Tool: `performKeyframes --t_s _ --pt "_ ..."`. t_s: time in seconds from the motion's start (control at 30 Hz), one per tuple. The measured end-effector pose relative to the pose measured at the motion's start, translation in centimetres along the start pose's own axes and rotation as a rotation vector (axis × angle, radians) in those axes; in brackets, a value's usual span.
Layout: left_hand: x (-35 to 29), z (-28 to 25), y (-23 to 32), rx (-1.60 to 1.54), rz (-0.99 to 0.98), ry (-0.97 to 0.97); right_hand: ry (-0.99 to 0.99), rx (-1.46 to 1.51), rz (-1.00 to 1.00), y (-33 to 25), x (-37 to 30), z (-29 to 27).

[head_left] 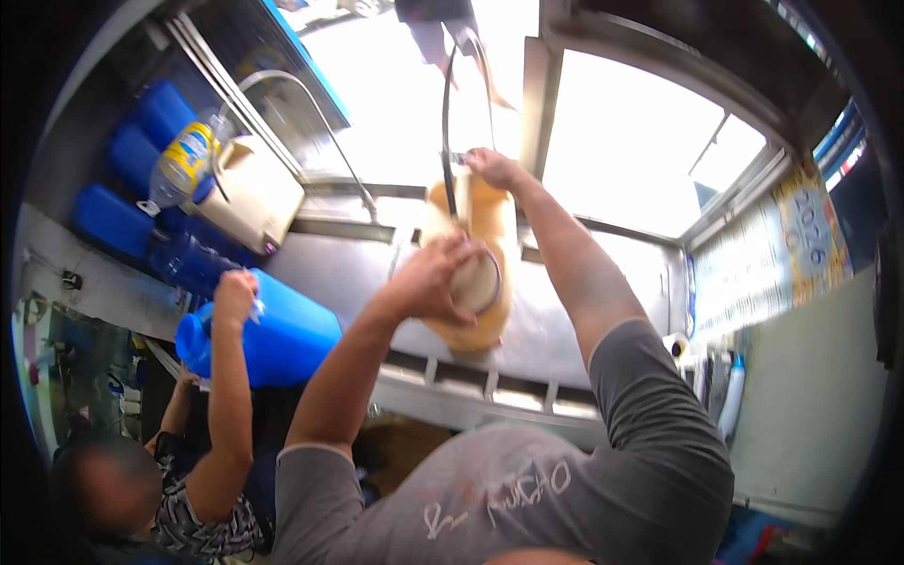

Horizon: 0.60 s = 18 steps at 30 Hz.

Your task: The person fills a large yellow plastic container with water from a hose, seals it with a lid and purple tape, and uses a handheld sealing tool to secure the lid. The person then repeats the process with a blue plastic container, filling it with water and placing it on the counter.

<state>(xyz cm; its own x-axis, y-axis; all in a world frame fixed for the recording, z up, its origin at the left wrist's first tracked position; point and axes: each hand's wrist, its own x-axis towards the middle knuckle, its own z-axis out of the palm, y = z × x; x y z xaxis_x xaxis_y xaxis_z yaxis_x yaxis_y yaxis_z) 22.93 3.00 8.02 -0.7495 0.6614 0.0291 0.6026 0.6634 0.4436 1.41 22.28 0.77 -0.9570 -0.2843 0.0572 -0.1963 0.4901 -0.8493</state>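
A yellowish plastic jug stands on the metal counter in front of me. On its upper near side is a round whitish cap with a dark rim. My left hand is closed around this cap, fingers over the top and thumb below. A dark hose arches down to the jug near its pale handle. At the jug's far end, my right hand is closed by a small fitting beside the hose. What lies between its fingers is too small and bright to make out.
At the left, another person's hand grips a blue jug. Behind it are a cream jug, blue containers and a bottle with a yellow label. A curved spout rises from the counter. Bright windows lie beyond.
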Motion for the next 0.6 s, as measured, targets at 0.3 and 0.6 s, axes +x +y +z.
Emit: performKeyframes --t_s 0.3,0.6 --pt "0.1 2.4 1.5 0.244 -0.150 0.096 -0.117 0.219 -0.036 2.7 3.3 -0.1" --pt "-2.0 0.2 0.1 0.114 0.239 -0.037 0.411 -0.127 0.151 3.2 -11.1 -3.6"
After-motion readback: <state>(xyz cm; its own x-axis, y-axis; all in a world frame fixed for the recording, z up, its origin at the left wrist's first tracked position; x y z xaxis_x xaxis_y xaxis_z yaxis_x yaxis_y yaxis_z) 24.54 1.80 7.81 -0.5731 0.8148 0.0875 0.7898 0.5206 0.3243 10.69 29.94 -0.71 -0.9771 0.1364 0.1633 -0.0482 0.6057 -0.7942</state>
